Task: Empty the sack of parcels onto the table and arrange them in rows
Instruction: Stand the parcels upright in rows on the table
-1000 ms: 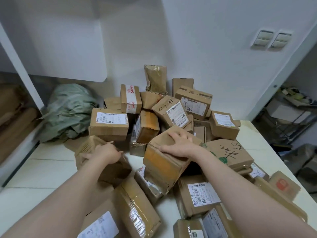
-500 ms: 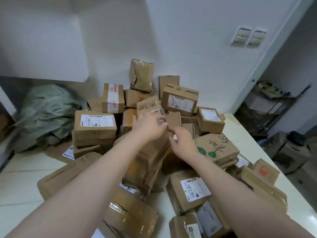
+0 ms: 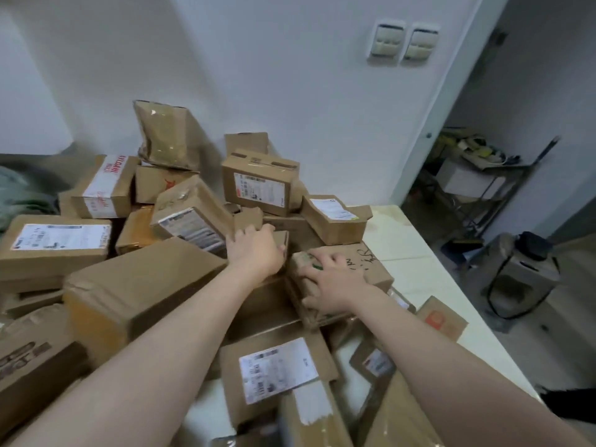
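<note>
Curled left hand (image 3: pixel 254 253) grips a small cardboard box (image 3: pixel 281 237); right hand (image 3: pixel 335 283) clasps a scribbled carton (image 3: pixel 371 266), taped parcels (image 3: pixel 261 185) heaped around.

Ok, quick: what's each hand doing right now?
Left hand: closed, fingers curled round a small box in the pile.
Right hand: closed, holding the handwritten box, fingers on top, thumb down its near side.

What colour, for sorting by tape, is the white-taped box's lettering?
Red lettering, clearest in head view.

Parcel labels (image 3: pixel 278 369) are too blurred to read.
</note>
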Demonstrator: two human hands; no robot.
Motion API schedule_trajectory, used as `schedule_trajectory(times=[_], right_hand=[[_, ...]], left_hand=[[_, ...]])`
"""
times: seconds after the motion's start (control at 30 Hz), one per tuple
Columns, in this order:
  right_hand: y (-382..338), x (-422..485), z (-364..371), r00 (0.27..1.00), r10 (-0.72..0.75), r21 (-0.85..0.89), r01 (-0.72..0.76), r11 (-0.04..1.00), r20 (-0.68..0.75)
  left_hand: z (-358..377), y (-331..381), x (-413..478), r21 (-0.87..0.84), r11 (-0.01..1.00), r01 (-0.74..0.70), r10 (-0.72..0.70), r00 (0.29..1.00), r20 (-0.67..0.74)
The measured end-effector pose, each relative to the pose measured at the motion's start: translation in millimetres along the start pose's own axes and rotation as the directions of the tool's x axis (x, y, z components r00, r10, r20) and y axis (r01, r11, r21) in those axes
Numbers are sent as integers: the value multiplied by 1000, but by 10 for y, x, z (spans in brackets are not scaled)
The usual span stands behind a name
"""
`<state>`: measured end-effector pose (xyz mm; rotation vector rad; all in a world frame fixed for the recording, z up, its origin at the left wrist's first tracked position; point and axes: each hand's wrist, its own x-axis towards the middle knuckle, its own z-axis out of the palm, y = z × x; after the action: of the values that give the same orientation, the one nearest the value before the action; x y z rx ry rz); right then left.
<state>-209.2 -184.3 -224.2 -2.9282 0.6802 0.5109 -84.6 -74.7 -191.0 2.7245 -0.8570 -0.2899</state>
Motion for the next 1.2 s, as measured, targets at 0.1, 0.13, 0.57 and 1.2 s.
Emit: schedule_trajectory(times=[0.1,0.13,0.57,1.2], right_hand=[[406,-60,-55,998,-69,-6,69,998,14],[538,-65,-80,996,-92,12,91,996,19],[1160,709,-464,972,184,392,-114,913,-148],[1934,1150,41,729,624,836,-133,533,-282]], left_hand=[[203,524,66,-144,989,17,-19,1000,-14],[258,666,97,-194,981,25,-29,999,-17],[288,1099,662,-93,994,63,-88,952,-294],[843,1516,1427,-66,989,-134,106,940,-325]])
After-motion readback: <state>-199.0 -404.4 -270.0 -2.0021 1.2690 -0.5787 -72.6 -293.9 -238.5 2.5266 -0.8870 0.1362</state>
